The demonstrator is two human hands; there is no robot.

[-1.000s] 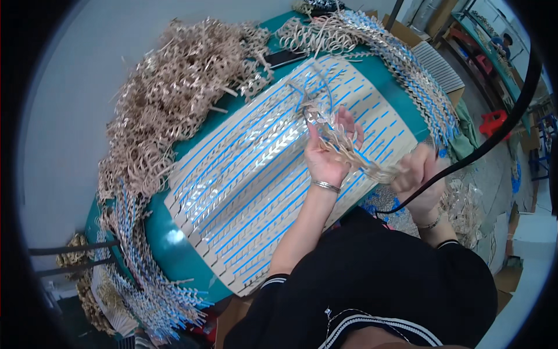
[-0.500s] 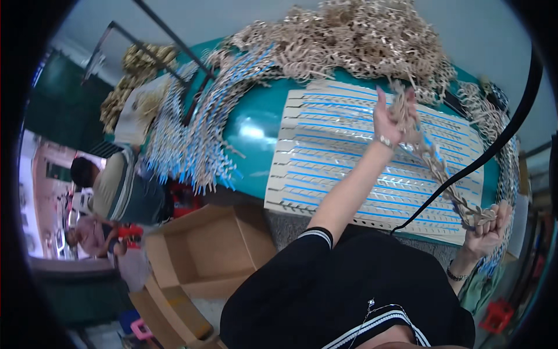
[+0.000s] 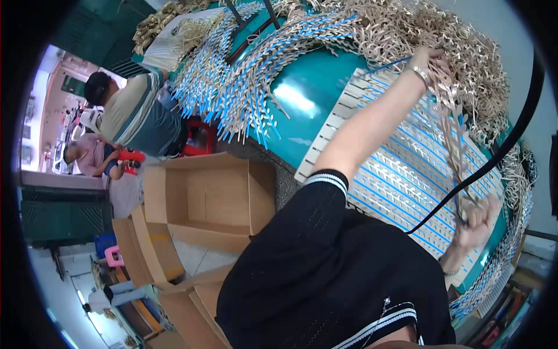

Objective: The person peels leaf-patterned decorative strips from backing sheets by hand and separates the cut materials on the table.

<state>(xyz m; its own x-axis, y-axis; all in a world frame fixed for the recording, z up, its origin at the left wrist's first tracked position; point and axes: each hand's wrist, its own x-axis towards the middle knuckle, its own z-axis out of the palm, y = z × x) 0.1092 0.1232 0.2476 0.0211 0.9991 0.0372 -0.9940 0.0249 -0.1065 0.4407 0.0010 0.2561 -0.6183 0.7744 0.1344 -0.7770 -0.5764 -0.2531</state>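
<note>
Pale grey wall point(image 3: 485, 20), seemingly tiled floor point(image 3: 202, 256)

The left arm point(image 3: 372, 125) stretches forward and rightward, nearly straight, the left hand point(image 3: 431, 61) partly obscured, while the right hand point(image 3: 475, 225), blurred, curls its fingers closer in.

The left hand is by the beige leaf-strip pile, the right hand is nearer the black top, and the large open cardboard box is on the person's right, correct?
Not quite: the head view shows the large open cardboard box on the person's left. The left hand is by the beige leaf-strip pile, and the right hand is nearer the black top.
</note>
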